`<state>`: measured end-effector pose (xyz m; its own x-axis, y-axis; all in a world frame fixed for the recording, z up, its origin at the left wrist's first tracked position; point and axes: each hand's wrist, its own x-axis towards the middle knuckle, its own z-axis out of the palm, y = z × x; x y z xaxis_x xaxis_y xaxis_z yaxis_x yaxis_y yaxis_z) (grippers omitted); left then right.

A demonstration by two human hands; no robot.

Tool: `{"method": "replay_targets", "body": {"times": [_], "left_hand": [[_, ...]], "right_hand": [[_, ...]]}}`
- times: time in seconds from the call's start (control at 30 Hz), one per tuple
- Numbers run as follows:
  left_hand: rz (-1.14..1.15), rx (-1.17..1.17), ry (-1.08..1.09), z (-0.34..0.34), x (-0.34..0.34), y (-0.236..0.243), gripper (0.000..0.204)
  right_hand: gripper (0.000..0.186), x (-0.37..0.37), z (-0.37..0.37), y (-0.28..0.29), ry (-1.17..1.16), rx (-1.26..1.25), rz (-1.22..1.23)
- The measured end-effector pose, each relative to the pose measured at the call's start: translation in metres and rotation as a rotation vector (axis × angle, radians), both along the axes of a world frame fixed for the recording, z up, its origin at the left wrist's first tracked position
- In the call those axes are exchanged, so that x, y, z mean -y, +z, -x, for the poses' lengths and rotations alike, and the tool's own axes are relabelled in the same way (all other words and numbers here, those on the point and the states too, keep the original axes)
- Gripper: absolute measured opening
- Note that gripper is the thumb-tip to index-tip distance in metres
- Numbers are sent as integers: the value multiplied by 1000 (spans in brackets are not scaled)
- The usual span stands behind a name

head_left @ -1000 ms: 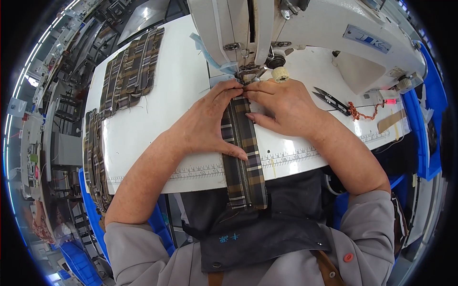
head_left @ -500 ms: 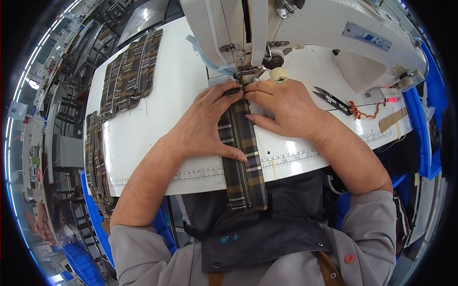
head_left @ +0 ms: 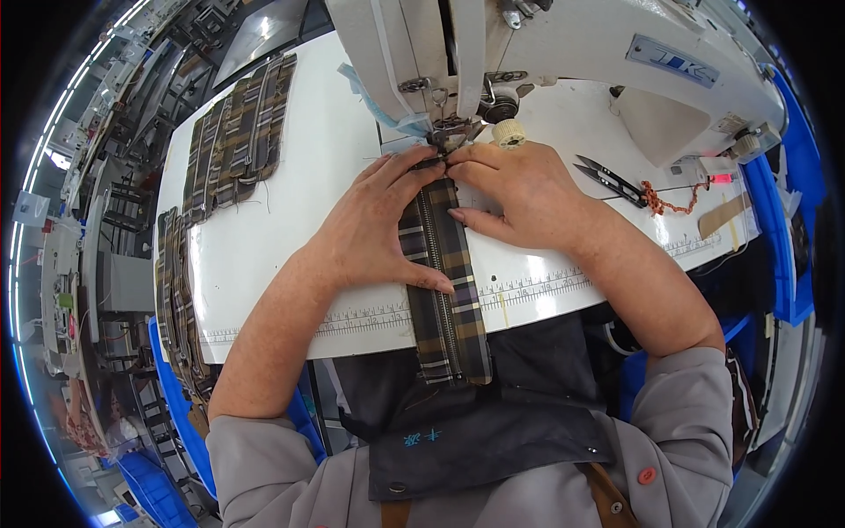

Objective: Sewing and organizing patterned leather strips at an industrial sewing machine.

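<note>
Large block letters, blue in part, stood on a silvery rectangular plate (head_left: 673, 60) fixed to the arm of the white metal sewing machine (head_left: 576, 40). Farther right on the same machine, a small pale label (head_left: 729, 124) bore marks too fine to read. Along the near edge of the glossy white surface (head_left: 255, 255) ran a printed ruler scale (head_left: 550, 286), black tick marks with a row of numerals, many of them small and blurred. Two bright blue characters (head_left: 422, 437) were embroidered, slightly aslant, on the dark grey cloth apron (head_left: 510, 453), toward its left side.
</note>
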<state>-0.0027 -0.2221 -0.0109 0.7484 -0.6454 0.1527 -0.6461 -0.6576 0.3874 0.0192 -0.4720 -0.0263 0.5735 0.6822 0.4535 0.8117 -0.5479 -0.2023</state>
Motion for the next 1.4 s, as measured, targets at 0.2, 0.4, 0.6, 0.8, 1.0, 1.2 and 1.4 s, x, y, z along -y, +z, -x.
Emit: {"method": "replay_targets", "body": {"times": [0.2, 0.4, 0.6, 0.8, 1.0, 1.2, 1.4], "left_hand": [[-100, 148, 9, 1, 1, -7, 123], [38, 112, 7, 7, 2, -10, 105], [69, 121, 0, 6, 4, -10, 95], [93, 118, 6, 6, 4, -9, 90], [106, 90, 24, 6, 6, -7, 87], [181, 53, 58, 0, 1, -15, 63], [172, 29, 77, 2, 3, -13, 48]], "right_hand": [[41, 2, 0, -2, 9, 11, -11], [46, 1, 0, -1, 9, 3, -7], [46, 2, 0, -2, 1, -17, -8], [45, 1, 2, 1, -18, -19, 11], [45, 2, 1, 1, -26, -38, 14], [44, 1, 1, 1, -23, -58, 21], [44, 0, 2, 1, -1, -31, -21]]}}
